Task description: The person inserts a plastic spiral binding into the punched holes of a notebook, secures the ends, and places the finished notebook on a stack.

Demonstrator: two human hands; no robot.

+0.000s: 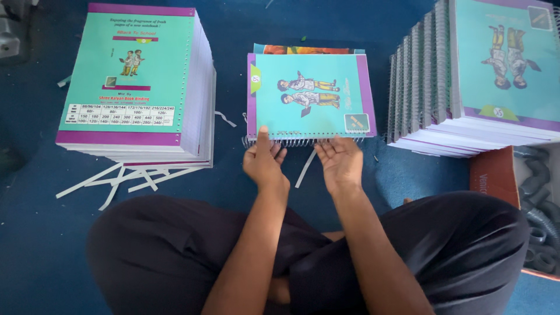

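A teal and purple notebook [309,93] with a cartoon cover lies on the blue floor in front of me, its wire spiral [300,141] along the near edge. My left hand [263,163] pinches that edge, thumb on the cover at the left end of the spiral. My right hand [340,163] rests with its fingertips on the spiral further right. Another cover [309,49] peeks out from under the notebook's far side.
A tall stack of unbound notebooks [137,87] stands at the left with white paper strips [125,178] beside it. A fanned stack of spiral-bound notebooks [484,81] stands at the right. A box with dark coils [539,210] sits at the right edge. My crossed legs [175,256] fill the foreground.
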